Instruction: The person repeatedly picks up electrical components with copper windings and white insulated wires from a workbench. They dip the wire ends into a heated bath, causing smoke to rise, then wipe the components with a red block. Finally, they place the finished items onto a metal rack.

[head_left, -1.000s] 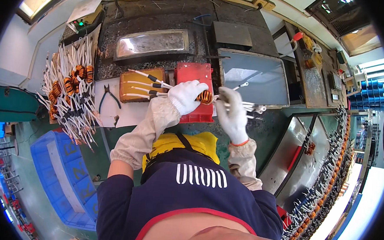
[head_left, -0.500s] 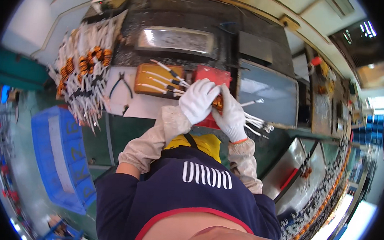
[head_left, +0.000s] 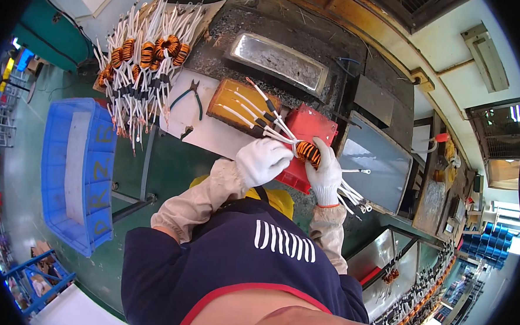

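Observation:
My right hand (head_left: 324, 176), in a white glove, is closed around an orange-and-black wound ring coil (head_left: 308, 154) over a red plastic box (head_left: 316, 125). White lead wires (head_left: 280, 126) with black sleeves run from the coil up to the left, their bare copper ends over a yellow-brown rectangular block (head_left: 225, 99). Beside the coil, my gloved left hand (head_left: 263, 162) has its fingers curled and pressed together; what lies in them is hidden. Several white leads with ring terminals (head_left: 353, 195) stick out right of my right hand; I cannot tell whether they belong to this coil.
Similar coils (head_left: 147, 53) are piled at the far left of the bench. Cutting pliers (head_left: 198, 105) lie by the block. A long metal trough (head_left: 280, 60) with a shiny surface sits behind; a grey tray (head_left: 374, 162) is at right. A blue crate (head_left: 77, 173) stands left.
My left hand has come away from the coil, down and left, uncovering its windings. My right hand still holds the coil. The whole view has turned clockwise.

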Available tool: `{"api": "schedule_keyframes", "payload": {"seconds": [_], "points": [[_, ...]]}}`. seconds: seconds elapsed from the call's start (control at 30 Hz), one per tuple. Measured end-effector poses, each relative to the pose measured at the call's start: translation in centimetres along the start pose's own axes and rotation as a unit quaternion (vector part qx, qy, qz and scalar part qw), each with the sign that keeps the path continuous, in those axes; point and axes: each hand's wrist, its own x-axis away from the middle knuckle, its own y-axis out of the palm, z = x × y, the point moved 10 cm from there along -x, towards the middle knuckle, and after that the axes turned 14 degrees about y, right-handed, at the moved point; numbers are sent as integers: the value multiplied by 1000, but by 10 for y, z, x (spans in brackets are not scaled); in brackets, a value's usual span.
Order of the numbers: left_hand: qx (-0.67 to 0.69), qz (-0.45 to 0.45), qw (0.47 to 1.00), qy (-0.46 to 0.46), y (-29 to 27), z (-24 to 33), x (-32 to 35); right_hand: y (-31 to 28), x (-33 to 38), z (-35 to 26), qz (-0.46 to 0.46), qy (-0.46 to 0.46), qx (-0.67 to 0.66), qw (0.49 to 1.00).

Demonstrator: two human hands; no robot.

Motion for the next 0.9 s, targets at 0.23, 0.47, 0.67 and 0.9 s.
{"api": "schedule_keyframes", "payload": {"seconds": [0.23, 0.47, 0.67, 0.9], "points": [[569, 289, 615, -463, 63, -94, 107, -2, 0, -1, -1, 2, -11, 1000], [665, 345, 550, -369, 49, -112, 71, -4, 0, -8, -51, -7, -33, 998], [526, 292, 686, -410, 40, -132, 46, -5, -3, -6, -54, -7, -34, 998], [553, 363, 604, -445, 50, -130, 65, -3, -2, -2, -59, 47, -28, 997]]}}
